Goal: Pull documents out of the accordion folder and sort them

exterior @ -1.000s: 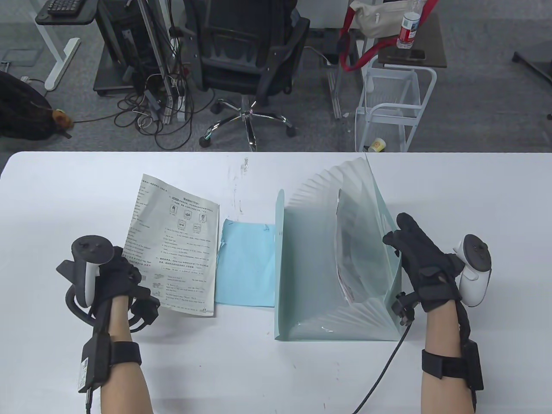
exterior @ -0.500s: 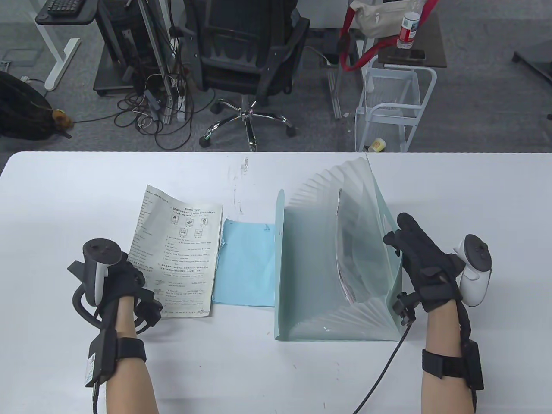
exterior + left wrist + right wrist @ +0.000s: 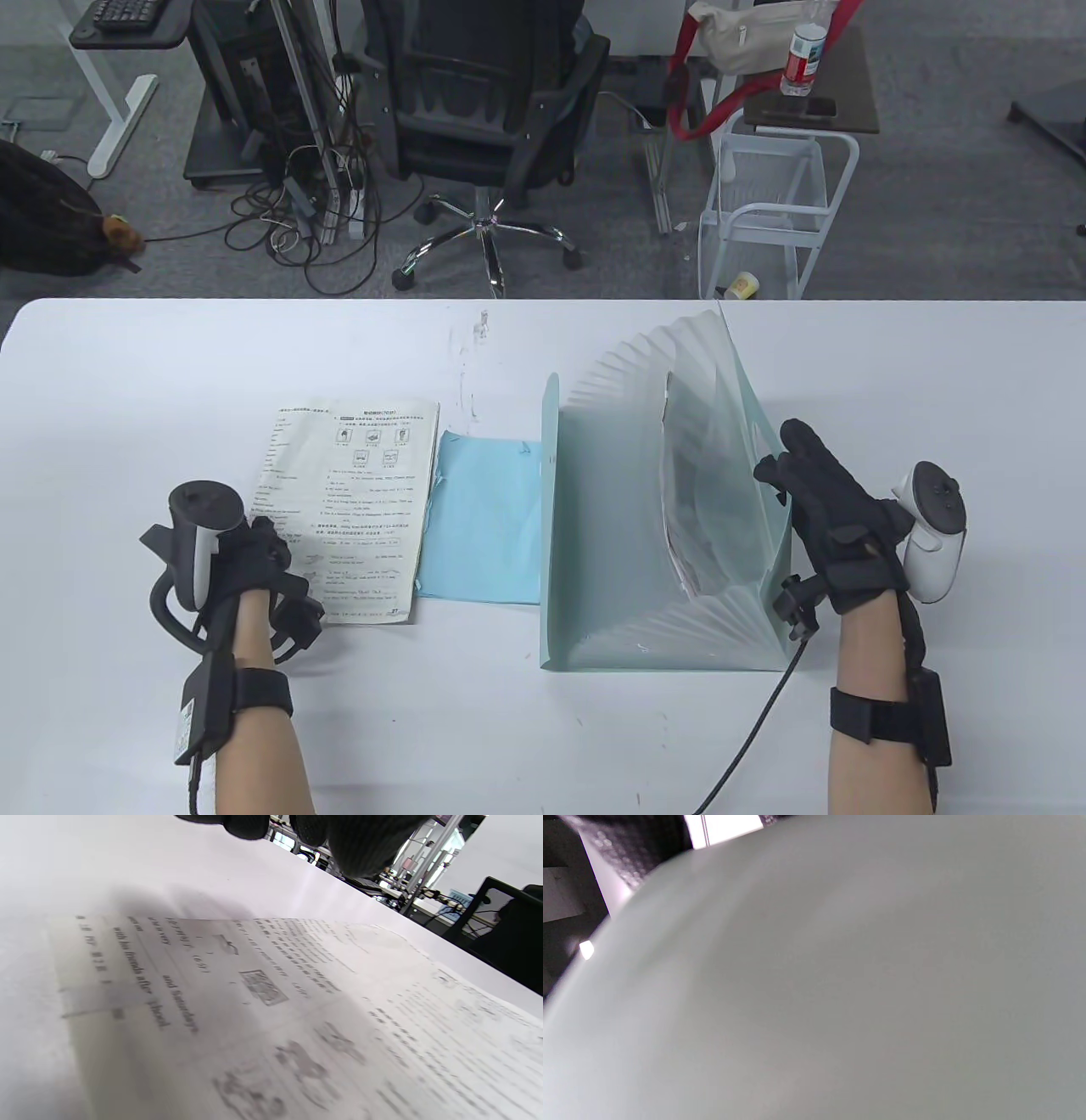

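Note:
A pale green accordion folder stands fanned open on the white table. Papers sit in one of its clear pockets. My right hand holds the folder's right cover, which fills the right wrist view. A printed worksheet lies flat left of the folder, next to a light blue sheet. My left hand is at the worksheet's near left corner. In the left wrist view its fingertips hang above the worksheet and are not closed on it.
An office chair, a wire trolley and cables stand on the floor beyond the table's far edge. The right glove's cable trails over the table in front of the folder.
The worksheet was raised and tilted at its left side; it has come down flat beside the blue sheet. My left hand moved slightly right and toward me. My right hand has not moved.

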A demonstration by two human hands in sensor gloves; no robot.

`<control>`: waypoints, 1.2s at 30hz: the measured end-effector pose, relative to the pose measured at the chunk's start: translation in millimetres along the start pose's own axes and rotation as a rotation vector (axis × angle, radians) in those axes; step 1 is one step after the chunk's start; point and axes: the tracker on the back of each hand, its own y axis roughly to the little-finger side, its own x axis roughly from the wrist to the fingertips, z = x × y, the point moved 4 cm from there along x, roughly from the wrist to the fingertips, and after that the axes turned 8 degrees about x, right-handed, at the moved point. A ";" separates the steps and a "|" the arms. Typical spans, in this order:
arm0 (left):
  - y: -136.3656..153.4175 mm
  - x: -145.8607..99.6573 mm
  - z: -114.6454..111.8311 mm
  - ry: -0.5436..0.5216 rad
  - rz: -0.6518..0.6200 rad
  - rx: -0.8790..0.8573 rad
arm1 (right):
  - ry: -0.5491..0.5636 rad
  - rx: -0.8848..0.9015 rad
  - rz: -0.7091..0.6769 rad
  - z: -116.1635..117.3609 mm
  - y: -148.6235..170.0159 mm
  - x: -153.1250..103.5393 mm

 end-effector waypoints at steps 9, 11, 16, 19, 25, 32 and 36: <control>-95.5 -63.4 21.8 0.064 -0.395 -0.158 | -0.007 0.005 0.001 0.1 0.0 -0.3; -116.5 -81.9 26.1 0.073 -0.477 -0.175 | -0.008 0.004 0.002 0.2 0.0 -0.1; -176.6 -141.9 33.4 0.108 -0.710 -0.215 | -0.014 0.000 0.007 0.8 0.3 0.4; -208.7 -179.0 39.3 0.100 -0.879 -0.250 | -0.017 0.003 0.007 0.7 0.5 0.6; -265.0 -250.1 36.0 0.123 -1.107 -0.223 | -0.029 0.018 0.011 1.4 0.4 0.3; -305.9 -275.7 -2.0 0.026 -1.029 0.145 | -0.033 0.019 0.011 1.8 -0.1 0.2; -315.1 -275.8 -21.3 -0.047 -0.973 0.317 | -0.037 0.018 0.012 2.1 0.0 0.2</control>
